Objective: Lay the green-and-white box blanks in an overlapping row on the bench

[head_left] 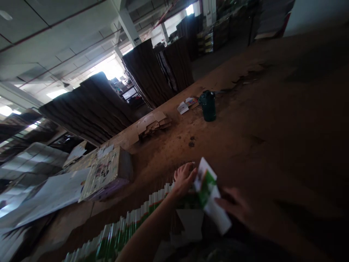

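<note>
My right hand, blurred, grips a white, green and orange printed carton that looks folded flat. The carton stands tilted between my two hands. My left hand is at the far end of a long row of similar cartons, its fingers bent but apart and its thumb close to the carton's edge. Whether that thumb touches the carton I cannot tell. The row lies partly behind my left forearm. Below the carton are pale flat pieces, dim and partly hidden.
The brown table bears a dark green lidded cup, a small printed card and a pile of cardboard scraps. A wrapped printed stack and a white sheet are at left. Tall board stacks stand beyond.
</note>
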The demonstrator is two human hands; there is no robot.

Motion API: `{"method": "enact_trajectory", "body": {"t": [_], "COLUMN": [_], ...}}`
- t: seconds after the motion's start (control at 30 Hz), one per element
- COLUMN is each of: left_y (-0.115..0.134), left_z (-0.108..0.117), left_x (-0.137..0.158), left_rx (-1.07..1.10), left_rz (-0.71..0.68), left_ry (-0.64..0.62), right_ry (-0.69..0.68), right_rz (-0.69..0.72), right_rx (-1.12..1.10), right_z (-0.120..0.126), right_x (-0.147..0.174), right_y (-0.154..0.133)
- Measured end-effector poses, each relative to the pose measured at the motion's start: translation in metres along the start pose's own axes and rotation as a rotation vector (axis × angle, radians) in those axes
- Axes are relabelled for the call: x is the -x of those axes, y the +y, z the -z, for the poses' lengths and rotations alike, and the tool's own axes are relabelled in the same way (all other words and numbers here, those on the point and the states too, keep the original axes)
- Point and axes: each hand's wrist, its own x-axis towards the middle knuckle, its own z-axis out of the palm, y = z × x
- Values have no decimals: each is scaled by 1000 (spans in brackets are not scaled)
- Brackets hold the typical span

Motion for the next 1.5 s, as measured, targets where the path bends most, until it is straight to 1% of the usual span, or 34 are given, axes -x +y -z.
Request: {"method": "enact_trajectory", "body": {"t": [0.03, 0.07, 0.1, 0.13, 0.17, 0.2, 0.23, 0.27, 0.3, 0.33, 0.37, 0.4, 0.47, 0.53, 0.57, 0.63, 0.7, 0.77, 0.87, 0.97, 1.07, 1.13, 1.2, 1.27, 1.3, 1.37, 1.4, 1.43, 1.47, 1.5], "left_y": [1, 0, 0, -2, -4, -6, -7, -8, -9, -9, -9, -8, -7, -7, -7, -8, -8, -9, -8, -7, -4, -2, -2, -2, -2, -1, 0, 1, 3, 4], "left_z": [4, 6, 6, 3, -1, -7, -12, -16, -20, -22, -23, -24, -24, -25, -26, -28, -30, -31, -31, -32, -34, -37, -41, -45, -47, -52, -54, -55, -54, -52], "left_x": [0, 1, 2, 2, 3, 3, 3, 3, 2, 1, -1, -2, -3, -4, -3, -2, -1, -1, 0, 2, 4, 5, 4, 1, 0, -4, -5, -6, -8, -9], "left_rx": [-40, -96, -153, -195, -218, -226, -227, -222, -215, -206, -199, -194, -189, -190, -190, -192, -204, -221, -245, -261, -243, -233, -240, -240, -233, -214, -205, -195, -179, -153], "left_rz": [1, -9, -24, -40, -53, -59, -53, -42, -31, -21, -12, -4, 5, 17, 18, 11, 7, 8, -3, -11, -55, -113, -149, -159, -159, -164, -162, -161, -157, -146], "left_ry": [35, 64, 78, 74, 56, 35, 23, 18, 18, 19, 19, 20, 26, 37, 46, 56, 55, 40, 32, 28, 41, 45, 30, 17, 14, 11, 11, 9, 3, -5], "right_ry": [-144, -259, -303, -239, -102, 114, 293, 360, 416, 437, 442, 438, 392, 286, 225, 143, 109, 123, 173, 183, 218, 242, 234, 258, 299, 397, 425, 423, 386, 330], "right_rz": [8, 7, -5, -34, -60, -132, -196, -231, -275, -305, -319, -311, -211, -71, -25, -7, -29, -32, 5, 36, 8, -22, -15, 4, 0, -42, -76, -118, -164, -205], "right_rx": [-55, -67, -34, 40, 143, 254, 328, 310, 280, 226, 165, 114, 61, 61, 72, 97, 122, 161, 220, 263, 353, 432, 489, 563, 617, 723, 747, 733, 681, 599], "right_z": [-8, -14, -19, -20, -19, -15, -9, -1, 6, 12, 15, 14, 0, -28, -45, -75, -96, -104, -105, -108, -113, -108, -91, -61, -44, -9, 7, 20, 31, 39], "right_x": [-3, -4, -4, -2, 0, 4, 7, 9, 10, 10, 9, 5, -5, -14, -18, -21, -20, -19, -18, -20, -23, -25, -22, -12, -4, 14, 22, 28, 31, 31], "right_y": [-12, -13, -3, 17, 44, 74, 103, 127, 145, 154, 155, 150, 128, 107, 100, 97, 103, 111, 117, 116, 110, 108, 115, 135, 148, 171, 176, 175, 165, 147]}}
